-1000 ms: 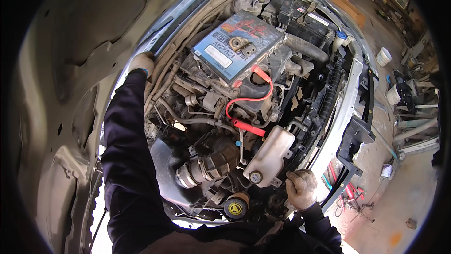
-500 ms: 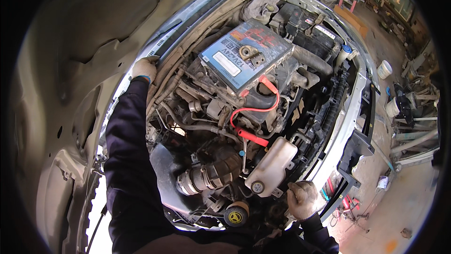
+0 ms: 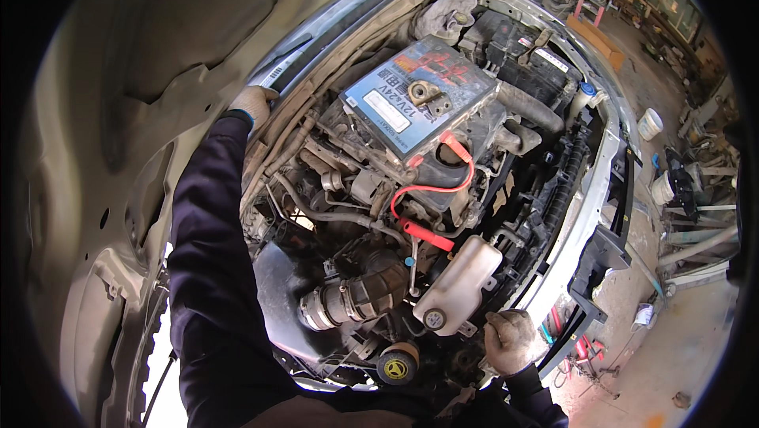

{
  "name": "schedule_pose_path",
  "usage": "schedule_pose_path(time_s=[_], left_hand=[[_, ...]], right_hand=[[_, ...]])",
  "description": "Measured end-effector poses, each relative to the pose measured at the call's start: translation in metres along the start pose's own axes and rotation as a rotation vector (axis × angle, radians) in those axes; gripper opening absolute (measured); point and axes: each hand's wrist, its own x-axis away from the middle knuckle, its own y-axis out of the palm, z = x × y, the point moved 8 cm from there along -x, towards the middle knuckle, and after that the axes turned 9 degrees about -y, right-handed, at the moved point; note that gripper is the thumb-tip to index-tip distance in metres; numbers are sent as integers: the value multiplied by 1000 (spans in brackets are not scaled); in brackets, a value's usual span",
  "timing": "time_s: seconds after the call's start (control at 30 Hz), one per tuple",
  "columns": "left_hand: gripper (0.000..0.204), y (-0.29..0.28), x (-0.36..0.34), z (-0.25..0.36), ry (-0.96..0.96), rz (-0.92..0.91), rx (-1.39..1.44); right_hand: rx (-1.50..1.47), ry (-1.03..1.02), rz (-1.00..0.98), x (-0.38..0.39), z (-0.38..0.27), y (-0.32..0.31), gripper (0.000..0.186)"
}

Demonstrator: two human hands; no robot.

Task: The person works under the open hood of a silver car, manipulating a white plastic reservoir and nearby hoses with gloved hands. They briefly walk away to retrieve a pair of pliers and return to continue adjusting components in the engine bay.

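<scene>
We couldn't tell whether our left hand (image 3: pixel 252 105), upper left, or right hand (image 3: pixel 511 341), lower right near the pale reservoir (image 3: pixel 460 285), gripped anything, their undersides being hidden.

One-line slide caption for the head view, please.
Gloved left hand and right hand at opposite edges of an engine bay, with a red cable beside a blue box.

Clutter on the workshop floor (image 3: pixel 672 349)
An orange box (image 3: pixel 594 42) sits toward the far edge, a white bucket (image 3: pixel 650 124) nearer; pipes (image 3: pixel 700 247) lie along the right edge, a small tub (image 3: pixel 644 316) nearer still, and red metalwork (image 3: pixel 583 346) by the left edge.
</scene>
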Motion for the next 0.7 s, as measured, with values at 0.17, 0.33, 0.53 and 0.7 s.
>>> schedule_pose_path(time_s=[0.17,0.33,0.53,0.7], left_hand=[[35,-6,6,2,-49,57,-87],[29,-11,27,1,-30,146,-6],[28,-1,39,-23,-92,354,156],[28,10,51,-61,-239,471,529]], right_hand=[[0,-2,15,0,-1,-1,24],[-9,-21,39,-1,-1,-3,24],[-9,-22,42,0,-2,-3,24],[-17,-4,30,2,1,-1,25]])
